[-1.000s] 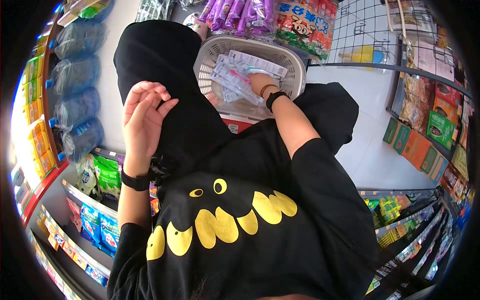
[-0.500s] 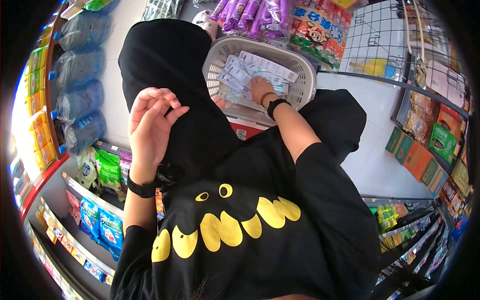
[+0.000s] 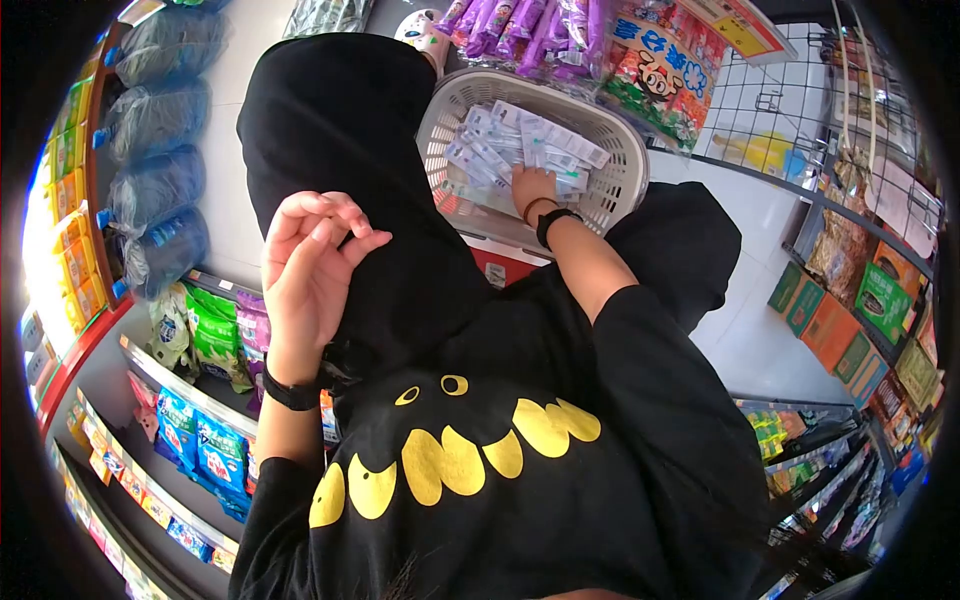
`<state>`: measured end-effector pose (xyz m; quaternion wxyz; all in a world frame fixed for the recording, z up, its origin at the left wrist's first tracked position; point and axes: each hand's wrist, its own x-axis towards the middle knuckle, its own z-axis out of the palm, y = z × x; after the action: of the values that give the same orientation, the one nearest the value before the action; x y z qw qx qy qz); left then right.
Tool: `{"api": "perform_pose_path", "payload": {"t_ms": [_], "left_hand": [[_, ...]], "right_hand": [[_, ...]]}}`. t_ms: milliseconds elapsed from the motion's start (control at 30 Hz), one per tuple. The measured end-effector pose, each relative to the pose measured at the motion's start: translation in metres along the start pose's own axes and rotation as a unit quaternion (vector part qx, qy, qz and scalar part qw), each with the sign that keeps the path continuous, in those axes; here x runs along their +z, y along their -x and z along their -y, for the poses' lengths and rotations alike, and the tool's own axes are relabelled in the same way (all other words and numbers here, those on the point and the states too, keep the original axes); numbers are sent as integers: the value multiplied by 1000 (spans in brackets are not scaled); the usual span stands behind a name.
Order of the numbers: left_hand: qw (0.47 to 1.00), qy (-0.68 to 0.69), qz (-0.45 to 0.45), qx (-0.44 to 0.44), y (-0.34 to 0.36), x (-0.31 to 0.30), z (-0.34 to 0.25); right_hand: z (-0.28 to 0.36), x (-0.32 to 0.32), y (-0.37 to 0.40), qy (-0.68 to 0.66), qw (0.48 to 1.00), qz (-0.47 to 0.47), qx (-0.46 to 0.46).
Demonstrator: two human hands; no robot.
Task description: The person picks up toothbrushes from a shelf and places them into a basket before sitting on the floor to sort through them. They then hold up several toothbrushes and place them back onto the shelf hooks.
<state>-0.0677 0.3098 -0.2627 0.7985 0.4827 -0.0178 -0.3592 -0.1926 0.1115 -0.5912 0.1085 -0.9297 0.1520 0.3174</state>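
Right hand (image 3: 533, 187) is down in the basket (image 3: 625, 185), fingers on the packs (image 3: 495, 150); can't tell if gripping. Left hand (image 3: 310, 265) is raised, loosely open, empty. Best to pinch one pack's edge and lift it clear.

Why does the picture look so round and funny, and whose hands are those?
A small camera sits on a person's head and looks down, so you see their own black shirt and both hands. Its lens bends the picture into a circle. The place is a shop, with shelves of snack bags around. The left hand is lifted up, open, holding nothing. The right hand reaches into a white basket and touches the flat white packets inside. I cannot tell whether it grips one.
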Motion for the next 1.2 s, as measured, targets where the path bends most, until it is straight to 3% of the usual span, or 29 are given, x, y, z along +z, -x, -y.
{"api": "perform_pose_path", "payload": {"t_ms": [133,233,300,400,533,600,633,700,767,867,933,967,1067,1100,1133,1200], "left_hand": [[1000,6,5,5,0,-3,-1],[1000,5,14,15,1,-5,-1],[1000,13,4,5,3,-5,-2],[1000,8,26,14,5,-7,-1],[1000,-13,-15,-10,2,11,-10],[994,-67,-8,-81,-4,25,-19],[991,-88,9,-100,-9,26,-22],[990,-87,0,-115,-18,29,-21],[986,-88,-61,-129,-25,40,-14],[982,-58,-88,-155,-34,69,8],[982,-11,-42,-185,-44,73,27],[990,-44,-45,-124,-44,82,32],[994,-46,-37,-87,-49,88,25],[997,-30,-27,-69,-51,86,22],[998,-12,-17,-55,-53,81,19],[999,-27,-3,-21,-54,78,11]], "right_hand": [[-4,-1,-2,-42,999,24,-8],[-5,-1,-2,-59,998,-9,-29],[-4,-15,-7,-191,980,56,14],[-8,-41,-7,-224,974,31,28],[-19,-104,4,-265,964,21,16],[-21,-146,20,-354,927,121,-14],[-19,-178,41,-336,930,145,-40],[-21,-199,77,-323,921,-83,-200],[-1,-233,123,-408,879,-196,-147],[35,-239,151,-383,822,-401,-130],[55,-239,165,-398,825,-364,-170],[65,-235,164,-402,775,-450,-187],[48,-243,162,-419,742,-454,-260],[36,-245,158,-447,707,-473,-277],[25,-243,152,-452,707,-472,-269],[4,-229,132,-605,639,-440,-178]]}}
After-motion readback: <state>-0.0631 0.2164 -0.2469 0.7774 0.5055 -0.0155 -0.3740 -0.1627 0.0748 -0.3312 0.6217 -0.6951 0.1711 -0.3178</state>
